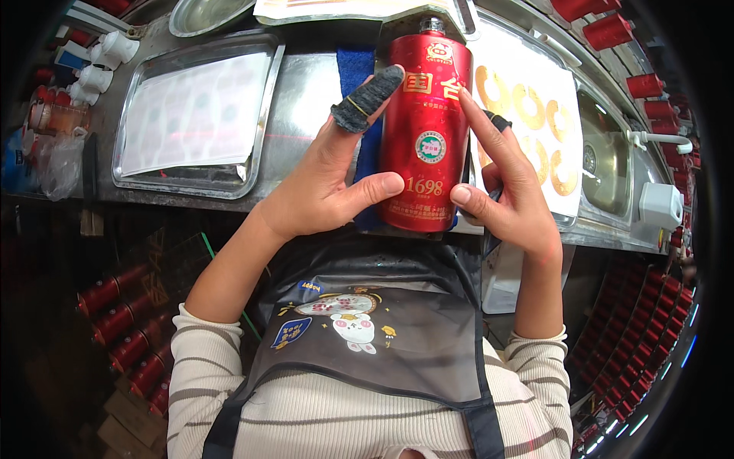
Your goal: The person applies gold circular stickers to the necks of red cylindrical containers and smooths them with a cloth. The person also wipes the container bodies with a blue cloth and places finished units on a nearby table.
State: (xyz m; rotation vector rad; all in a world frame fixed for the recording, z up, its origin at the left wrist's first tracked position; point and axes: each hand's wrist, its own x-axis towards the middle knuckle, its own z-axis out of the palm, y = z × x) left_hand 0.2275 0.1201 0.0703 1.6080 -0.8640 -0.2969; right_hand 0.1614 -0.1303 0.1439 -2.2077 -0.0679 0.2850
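Note:
A red bottle (425, 164) with gold print, a round white-and-green emblem and a clear-looking cap lies face up on a blue cloth (353, 73) at the counter's front edge. Along its left side is my left hand (317, 180), fingers stretched and thumb apart, the tip of the thumb over the lower face. Dark grey fabric covers (367, 101) wrap its fingers. My right hand (518, 187) flanks the other side. Its index finger reaches the bottle's right edge and its thumb points at the lower face; the remaining fingers, one with a black cover, are partly hidden.
A metal tray (258, 157) holding white sheets stands on the left. To the right lies a white sheet (567, 145) of gold C-shaped stickers, beside a sink (605, 164) with a pale faucet (664, 138). Rows of red bottles (638, 344) fill the lower right; more (130, 329) stand lower left.

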